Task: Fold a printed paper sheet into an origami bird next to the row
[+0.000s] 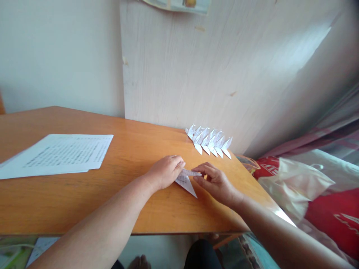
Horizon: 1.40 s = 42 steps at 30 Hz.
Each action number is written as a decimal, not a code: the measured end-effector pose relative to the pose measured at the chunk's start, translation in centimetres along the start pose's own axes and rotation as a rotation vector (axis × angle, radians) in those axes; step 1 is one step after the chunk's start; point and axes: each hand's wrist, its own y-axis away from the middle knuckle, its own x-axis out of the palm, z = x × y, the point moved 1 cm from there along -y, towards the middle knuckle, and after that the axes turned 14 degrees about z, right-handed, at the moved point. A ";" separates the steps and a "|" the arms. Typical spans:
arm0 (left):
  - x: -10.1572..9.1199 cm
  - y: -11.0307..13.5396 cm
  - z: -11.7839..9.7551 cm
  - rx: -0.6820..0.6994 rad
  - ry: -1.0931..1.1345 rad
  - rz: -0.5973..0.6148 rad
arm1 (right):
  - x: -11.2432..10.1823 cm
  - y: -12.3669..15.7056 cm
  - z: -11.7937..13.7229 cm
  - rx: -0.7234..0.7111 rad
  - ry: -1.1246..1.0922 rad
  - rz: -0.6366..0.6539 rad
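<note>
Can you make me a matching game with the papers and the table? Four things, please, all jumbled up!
1. printed sheets
2. lined-up paper shapes
3. folded paper
4. table

A. between the left hand and the right hand
B. orange-brown
C. lying flat, off to the left
D. close to the pale wall panel

Pairs: 1-C, 2-D, 3-A, 4-B

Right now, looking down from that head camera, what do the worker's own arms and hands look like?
They're human and bare: no gloves on the left hand or right hand, and no watch or bracelet showing. The left forearm and right forearm show no sleeves, cables or markings; both narrow toward the wrist.
</note>
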 end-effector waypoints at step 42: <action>0.6 0.2 -1.2 0.025 0.317 -0.038 | 1.6 -1.4 0.7 0.289 -0.204 0.010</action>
